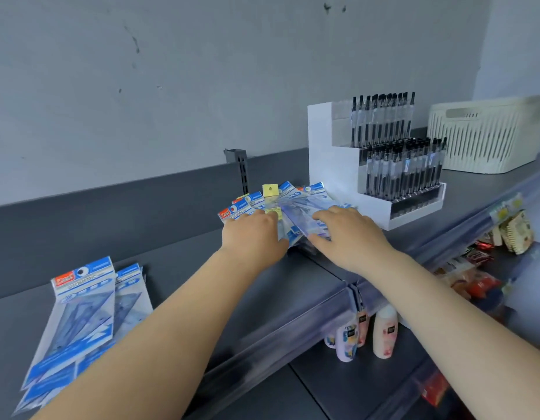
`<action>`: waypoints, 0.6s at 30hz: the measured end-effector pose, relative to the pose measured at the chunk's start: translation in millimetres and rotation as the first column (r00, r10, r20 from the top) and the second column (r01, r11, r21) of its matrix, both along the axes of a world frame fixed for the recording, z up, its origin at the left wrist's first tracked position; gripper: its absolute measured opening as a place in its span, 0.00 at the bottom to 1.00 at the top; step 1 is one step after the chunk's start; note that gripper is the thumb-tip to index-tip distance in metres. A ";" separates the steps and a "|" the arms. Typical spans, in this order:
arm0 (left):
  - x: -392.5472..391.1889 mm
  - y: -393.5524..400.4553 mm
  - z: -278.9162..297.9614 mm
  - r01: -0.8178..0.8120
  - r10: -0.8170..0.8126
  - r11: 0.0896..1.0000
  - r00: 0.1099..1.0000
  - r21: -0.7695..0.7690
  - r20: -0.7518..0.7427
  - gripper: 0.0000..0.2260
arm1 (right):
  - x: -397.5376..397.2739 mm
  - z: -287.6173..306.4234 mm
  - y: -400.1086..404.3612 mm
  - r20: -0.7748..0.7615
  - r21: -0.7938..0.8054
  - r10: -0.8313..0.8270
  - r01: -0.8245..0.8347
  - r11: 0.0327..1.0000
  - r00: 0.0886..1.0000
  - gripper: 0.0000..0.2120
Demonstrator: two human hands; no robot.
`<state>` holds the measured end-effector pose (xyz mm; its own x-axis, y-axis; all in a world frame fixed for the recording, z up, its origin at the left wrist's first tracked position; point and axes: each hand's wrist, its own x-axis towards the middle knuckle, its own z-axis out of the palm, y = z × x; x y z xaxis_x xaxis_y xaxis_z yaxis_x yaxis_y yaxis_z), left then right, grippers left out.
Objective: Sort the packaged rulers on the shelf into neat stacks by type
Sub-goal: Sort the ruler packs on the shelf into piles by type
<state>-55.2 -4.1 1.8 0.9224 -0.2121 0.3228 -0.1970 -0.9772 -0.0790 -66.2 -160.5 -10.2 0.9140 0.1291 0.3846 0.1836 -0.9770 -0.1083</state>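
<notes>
A fanned, untidy pile of packaged rulers (288, 198) with blue-and-white header cards lies on the dark grey shelf (177, 256), near its middle. One yellow-carded pack (270, 190) sticks out among them. My left hand (252, 236) rests flat on the pile's left side. My right hand (347, 234) lies on its right side, fingers spread over a clear pack, thumb at the pack's near edge. Whether either hand grips a pack is unclear. A second stack of blue geometry-set packs (80, 313) lies at the shelf's near left, partly hidden by my left forearm.
A white tiered display of black pens (384, 165) stands just right of the pile. A cream slotted basket (487, 134) sits at the far right. A grey upright bracket (241, 168) rises behind the pile. Bottles (384, 331) and snack packets (481, 268) fill lower shelves.
</notes>
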 end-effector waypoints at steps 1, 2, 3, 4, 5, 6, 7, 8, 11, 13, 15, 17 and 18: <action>6.1 -2.1 -0.3 -0.006 0.006 1.000 1.000 -0.012 -0.002 0.18 | 7.3 0.1 -0.7 0.003 0.015 -0.001 0.001 1.000 1.000 0.21; 11.5 -3.3 -1.0 -0.016 0.015 1.000 1.000 -0.019 -0.005 0.18 | 14.4 -0.1 -1.3 0.004 0.029 -0.003 0.003 1.000 1.000 0.21; 16.3 -3.8 -2.3 -0.030 0.030 0.999 0.999 -0.023 -0.014 0.19 | 21.8 -0.6 -1.3 0.005 0.040 -0.005 0.005 0.999 1.000 0.21; 20.3 -3.9 -3.6 -0.048 0.047 0.998 0.998 -0.029 -0.030 0.19 | 28.4 -1.5 -1.3 0.005 0.046 -0.006 0.005 0.999 1.000 0.21; 23.8 -3.2 -5.0 -0.066 0.064 0.997 0.997 -0.041 -0.051 0.20 | 34.5 -2.6 -0.9 0.003 0.052 -0.008 0.007 0.999 1.000 0.21; 26.9 -2.3 -6.3 -0.086 0.081 0.994 0.994 -0.063 -0.077 0.21 | 39.7 -3.4 -0.4 -0.004 0.054 -0.013 0.013 0.998 1.000 0.22; 29.4 -1.0 -7.9 -0.107 0.096 0.990 0.989 -0.095 -0.108 0.21 | 44.6 -4.4 -0.1 -0.019 0.048 -0.022 0.023 0.999 1.000 0.22; 31.2 0.2 -9.3 -0.126 0.107 0.983 0.984 -0.132 -0.146 0.22 | 48.3 -4.9 -0.2 -0.045 0.035 -0.035 0.036 0.999 0.998 0.22; 36.0 3.7 -14.8 -0.166 0.104 0.955 0.964 -0.247 -0.246 0.22 | 55.0 -5.8 -4.2 -0.115 0.075 -0.052 0.061 0.995 0.992 0.22; 39.3 5.7 -18.0 -0.189 0.087 0.917 0.954 -0.352 -0.285 0.22 | 57.5 -5.9 -8.5 -0.122 0.164 -0.036 0.056 0.985 0.992 0.20; 41.7 7.2 -19.6 -0.208 0.080 0.886 0.949 -0.415 -0.305 0.24 | 59.1 -5.4 -13.6 -0.137 0.236 -0.011 0.043 0.971 0.990 0.15; 42.9 9.5 -19.8 -0.235 0.081 0.857 0.941 -0.459 -0.329 0.26 | 58.3 -5.2 -19.7 -0.156 0.312 0.007 0.043 0.949 0.988 0.15; 42.2 10.6 -19.0 -0.253 0.076 0.832 0.934 -0.494 -0.349 0.25 | 56.8 -4.9 -23.5 -0.152 0.353 0.011 0.044 0.935 0.988 0.16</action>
